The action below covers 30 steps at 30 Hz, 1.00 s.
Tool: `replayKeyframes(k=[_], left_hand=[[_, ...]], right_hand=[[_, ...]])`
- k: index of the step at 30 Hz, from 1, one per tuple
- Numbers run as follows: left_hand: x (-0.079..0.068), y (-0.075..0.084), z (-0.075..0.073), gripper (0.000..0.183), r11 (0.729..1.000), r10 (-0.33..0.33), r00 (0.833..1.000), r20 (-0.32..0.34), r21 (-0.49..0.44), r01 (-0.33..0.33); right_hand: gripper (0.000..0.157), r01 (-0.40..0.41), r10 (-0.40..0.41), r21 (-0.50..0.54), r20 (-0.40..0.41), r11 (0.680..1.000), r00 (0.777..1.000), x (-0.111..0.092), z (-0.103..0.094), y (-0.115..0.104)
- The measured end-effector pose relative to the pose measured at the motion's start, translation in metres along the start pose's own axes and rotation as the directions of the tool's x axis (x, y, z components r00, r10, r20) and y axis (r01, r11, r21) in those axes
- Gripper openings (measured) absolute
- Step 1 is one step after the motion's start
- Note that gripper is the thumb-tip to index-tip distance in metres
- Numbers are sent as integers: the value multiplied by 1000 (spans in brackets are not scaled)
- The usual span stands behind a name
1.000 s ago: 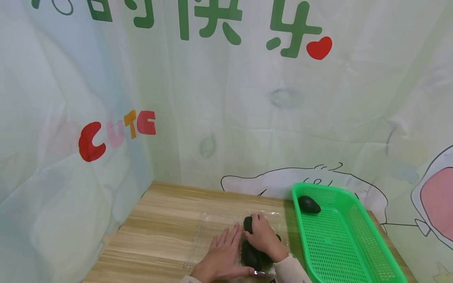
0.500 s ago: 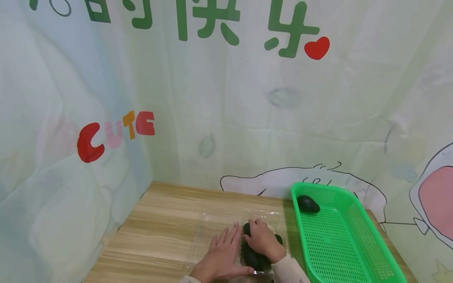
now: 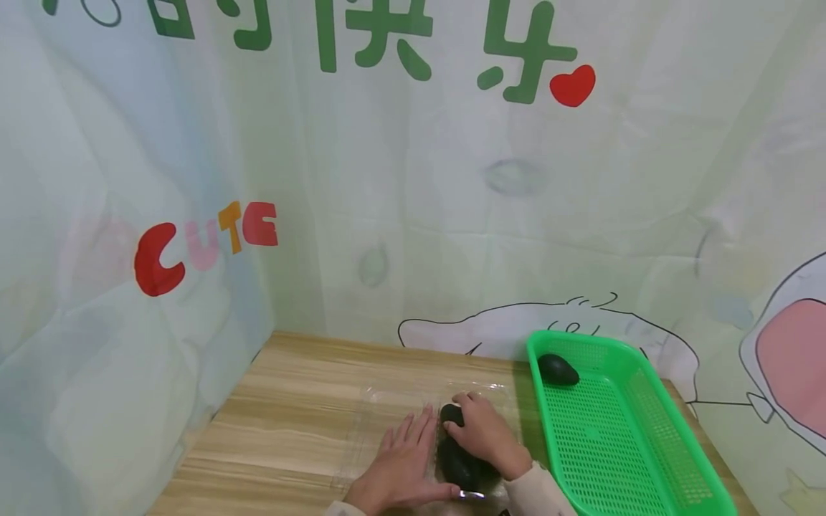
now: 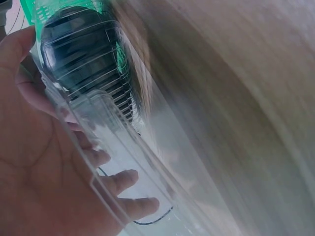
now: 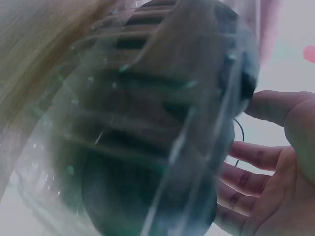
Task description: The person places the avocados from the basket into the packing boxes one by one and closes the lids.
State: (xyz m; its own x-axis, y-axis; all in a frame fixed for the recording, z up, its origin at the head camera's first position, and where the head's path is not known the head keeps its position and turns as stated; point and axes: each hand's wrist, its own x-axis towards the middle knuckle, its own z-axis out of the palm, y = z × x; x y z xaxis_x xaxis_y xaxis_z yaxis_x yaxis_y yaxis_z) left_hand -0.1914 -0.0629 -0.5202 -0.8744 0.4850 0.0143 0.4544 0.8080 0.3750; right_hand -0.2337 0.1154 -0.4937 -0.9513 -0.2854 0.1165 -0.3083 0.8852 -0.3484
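Observation:
A clear plastic clamshell box (image 3: 371, 423) lies opened out on the table, with dark avocados in its right half. My left hand (image 3: 400, 462) rests flat on its left half, fingers straight, thumb along the near edge. Over the right half, my right hand (image 3: 485, 433) grips a dark avocado (image 3: 451, 413), thumb on its near side. Another avocado (image 3: 457, 467) sits closer to me, partly under the right wrist. Through the plastic in the left wrist view, an avocado (image 4: 78, 49) shows. The right hand hides the rest of the box's contents.
Right of the box stands a green perforated plastic basket (image 3: 600, 437). One avocado (image 3: 558, 370) lies in its far left corner. Printed cloth (image 3: 452, 251) hangs behind and to the left of the wooden table (image 3: 258, 423).
The right hand has shifted slightly to the right, covering an avocado that showed beside it earlier. The left hand stays in place. The head view has turned slightly.

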Motion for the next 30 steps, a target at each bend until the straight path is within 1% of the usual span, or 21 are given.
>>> replayKeyframes(k=[4,6,10,12,14,16,17,20,24,27,30], left_hand=[[1,-1,1,118,1000,0,1000,4,-3,0],[2,-2,1,118,1000,-2,1000,7,-7,2],[2,-2,2,119,1000,-13,1000,12,-13,13],[3,-2,3,119,1000,-19,1000,16,-14,19],[3,-2,3,119,1000,-18,1000,8,-11,18],[2,-2,2,119,1000,-14,1000,2,-7,14],[2,-2,2,119,1000,-13,1000,-2,-6,13],[1,-2,3,119,1000,-4,1000,-13,-5,4],[1,-3,5,119,1000,6,1000,-19,-17,-6],[0,-2,5,118,1000,9,1000,-24,-27,-10],[0,-2,5,119,999,9,999,-30,-30,-10]], right_hand=[[44,24,-24,1,-31,1000,999,-5,-11,2],[46,37,-39,-22,-58,999,998,-7,-19,5],[58,19,-29,-77,-126,997,992,-12,-40,13],[66,30,-47,-98,-176,995,983,-13,-51,18],[72,45,-78,-147,-229,988,970,-13,-59,26],[77,47,-100,-201,-261,979,960,-12,-68,36],[79,45,-103,-215,-266,976,959,-12,-72,42],[83,4,-72,-261,-251,965,965,-10,-85,62],[86,-6,-49,-265,-199,964,979,-9,-101,89],[87,-9,-26,-253,-136,967,990,-7,-115,106],[87,-23,6,-230,-71,973,997,-5,-126,121]])
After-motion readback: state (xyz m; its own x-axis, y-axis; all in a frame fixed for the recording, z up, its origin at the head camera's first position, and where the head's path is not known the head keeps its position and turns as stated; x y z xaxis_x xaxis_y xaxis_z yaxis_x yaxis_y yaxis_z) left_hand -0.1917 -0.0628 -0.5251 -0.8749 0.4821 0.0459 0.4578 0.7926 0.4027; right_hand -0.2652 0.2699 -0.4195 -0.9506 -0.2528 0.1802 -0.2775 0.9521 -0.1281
